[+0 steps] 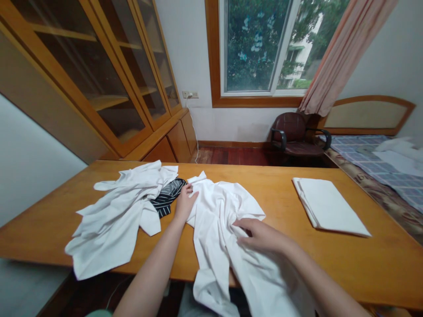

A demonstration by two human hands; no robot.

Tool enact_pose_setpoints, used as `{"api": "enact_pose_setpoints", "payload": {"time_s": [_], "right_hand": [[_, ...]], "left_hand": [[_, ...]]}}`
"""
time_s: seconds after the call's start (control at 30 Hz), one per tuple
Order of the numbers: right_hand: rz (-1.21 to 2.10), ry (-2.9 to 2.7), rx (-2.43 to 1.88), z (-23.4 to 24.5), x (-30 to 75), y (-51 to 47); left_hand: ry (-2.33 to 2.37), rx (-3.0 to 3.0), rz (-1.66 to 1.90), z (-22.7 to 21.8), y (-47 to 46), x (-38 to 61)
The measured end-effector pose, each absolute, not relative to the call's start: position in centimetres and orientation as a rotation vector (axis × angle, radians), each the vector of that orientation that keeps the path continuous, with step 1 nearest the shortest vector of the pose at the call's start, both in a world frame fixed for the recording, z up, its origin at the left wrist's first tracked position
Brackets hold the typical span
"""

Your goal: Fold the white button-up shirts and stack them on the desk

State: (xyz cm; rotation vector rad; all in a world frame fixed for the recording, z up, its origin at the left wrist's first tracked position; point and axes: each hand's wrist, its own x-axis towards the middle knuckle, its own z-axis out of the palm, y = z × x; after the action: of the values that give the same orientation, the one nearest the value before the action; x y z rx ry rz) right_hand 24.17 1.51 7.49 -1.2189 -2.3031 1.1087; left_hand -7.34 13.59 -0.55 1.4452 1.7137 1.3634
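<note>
A crumpled white shirt (218, 207) lies in front of me on the wooden table (280, 189), its lower part hanging over the near edge. My left hand (186, 201) is at the shirt's upper left edge, fingers curled on the cloth. On the right side of the shirt rests my right hand (259, 234), its thumb and forefinger apart over the folds. Just left of my left hand, a black-and-white striped cloth (167, 198) is partly covered by a heap of white clothes (115, 220).
A neatly folded white cloth (330, 206) lies at the table's right. Beyond the table are a glass-door cabinet (132, 66), a brown office chair (292, 132) and a window with a pink curtain (350, 57). At the right stands a bed (380, 163).
</note>
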Motion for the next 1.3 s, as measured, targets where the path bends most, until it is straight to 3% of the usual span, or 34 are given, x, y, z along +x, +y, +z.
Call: {"api": "enact_pose_setpoints", "payload": {"time_s": [0.13, 0.33, 0.53, 0.73, 1.07, 1.3], "right_hand": [[1.410, -2.104, -1.165, 8.1, 25.4, 2.6], [0.701, -1.705, -1.497, 3.2, 28.4, 8.0], [0.831, -1.585, -1.584, -1.4, 27.6, 9.5], [0.931, -1.505, -1.496, 0.9, 26.4, 8.6], [0.557, -1.036, -1.430, 6.1, 33.3, 7.5], [0.368, -0.902, -1.581, 5.7, 39.0, 5.5]], "left_hand": [[1.547, 1.366, 1.310, -0.1, 13.5, -7.3], [1.140, 1.168, 1.369, 1.7, 12.3, -5.6], [1.008, 1.078, 1.399, 4.2, 11.8, -3.8], [0.939, 1.040, 1.446, 5.1, 12.3, -3.3], [1.059, 0.968, 1.700, 5.7, 13.8, -8.8], [1.361, 1.119, 1.448, 4.8, 15.2, -13.2]]}}
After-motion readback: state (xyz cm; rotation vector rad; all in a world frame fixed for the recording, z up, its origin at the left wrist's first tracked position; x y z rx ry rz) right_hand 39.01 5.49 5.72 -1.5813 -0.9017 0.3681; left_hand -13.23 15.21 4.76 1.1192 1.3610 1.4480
